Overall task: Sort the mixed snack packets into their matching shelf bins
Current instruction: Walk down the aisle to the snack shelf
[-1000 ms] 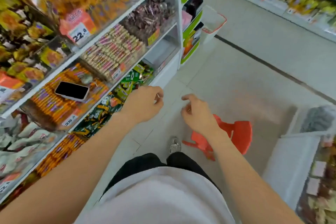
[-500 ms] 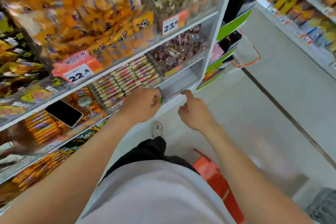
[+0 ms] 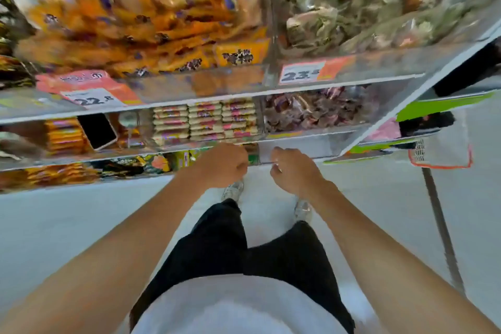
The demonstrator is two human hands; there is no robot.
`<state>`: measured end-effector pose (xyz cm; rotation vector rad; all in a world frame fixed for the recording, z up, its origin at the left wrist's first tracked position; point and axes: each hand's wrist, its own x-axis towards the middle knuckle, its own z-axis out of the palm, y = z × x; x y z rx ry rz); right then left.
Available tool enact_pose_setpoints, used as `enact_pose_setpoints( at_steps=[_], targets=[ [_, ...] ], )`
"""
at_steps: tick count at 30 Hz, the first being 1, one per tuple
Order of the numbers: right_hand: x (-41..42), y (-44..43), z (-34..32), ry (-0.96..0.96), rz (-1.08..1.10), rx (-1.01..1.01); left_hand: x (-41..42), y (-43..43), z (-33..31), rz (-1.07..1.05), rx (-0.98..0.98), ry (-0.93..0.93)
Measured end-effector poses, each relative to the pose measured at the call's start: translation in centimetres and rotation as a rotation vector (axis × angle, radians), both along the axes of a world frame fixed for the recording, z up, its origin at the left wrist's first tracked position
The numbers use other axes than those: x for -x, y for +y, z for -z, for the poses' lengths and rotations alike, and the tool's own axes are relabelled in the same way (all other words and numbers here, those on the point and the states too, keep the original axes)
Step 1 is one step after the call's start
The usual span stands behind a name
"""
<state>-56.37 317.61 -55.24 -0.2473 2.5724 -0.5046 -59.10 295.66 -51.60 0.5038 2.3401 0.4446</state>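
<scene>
Shelf unit w/ clear bins, pic blurry. Top row: top-left bin [image 3: 189,81] packed w/ orange packets [image 3: 151,16], top-right bin [image 3: 379,65] w/ green-brown packets [image 3: 366,8]. Price tag 22.8 [image 3: 93,99] and price tag 23-something [image 3: 301,73] sit on the front lip. Mid row: orange packs [image 3: 63,134] w/ a black phone [image 3: 97,130] lying tilted on top. Next bin has cream-pink bars [image 3: 206,123] stacked flat in 3 columns, and the one after holds purple-brown sweets [image 3: 314,111]. Bottom row: dark-yellow packets [image 3: 130,163], then green packets [image 3: 187,158] just behind the left hand [image 3: 222,164]. White basket [image 3: 439,163] w/ red rim is on the floor [image 3: 379,198], R of the shelf end. All snack packets in view sit in the bins. Left hand is at the front edge of the bottom row, back of hand up, fingers [image 3: 242,164] curled tight into the palm; can't tell if anything's inside. Right hand [image 3: 292,171] is just beside it, not touching, fingers curled under w/ tips toward the shelf; can't tell what, if anything, it has. Both forearms reach fwd over black trousers [image 3: 244,247], pale shoes [image 3: 233,190] below the hands.
</scene>
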Motion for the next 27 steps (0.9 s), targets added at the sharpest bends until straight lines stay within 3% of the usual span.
enact_pose_setpoints(
  at_steps=[5, 8, 13, 16, 19, 23, 27],
  targets=[
    [1.4, 0.3, 7.1, -0.065, -0.279, -0.031, -2.0, -0.4, 7.3, -0.237, 0.125, -0.062],
    [1.3, -0.3, 12.4, -0.005, -0.413, -0.066, -3.6, -0.7, 13.0, -0.355, 0.154, 0.003],
    [2.2, -2.9, 23.9, 0.379, -0.585, -0.103, -3.7, -1.4, 24.9, -0.438, 0.135, 0.402],
    [2.8, -4.2, 32.2, 0.696, -0.537, 0.086, -3.3, -1.8, 32.5, -0.434, 0.028, 0.657],
    [3.0, -5.2, 35.6, 0.905, -0.441, 0.323, -3.1, -1.8, 36.7, -0.432, -0.081, 0.897],
    [3.5, -6.6, 37.5, 0.996, -0.396, 0.397, -2.9, -2.1, 40.4, -0.443, -0.144, 1.133],
    [3.9, -8.1, 37.2, 1.014, -0.401, 0.247, -2.4, -1.9, 40.9, -0.504, -0.211, 1.218]
  ],
)
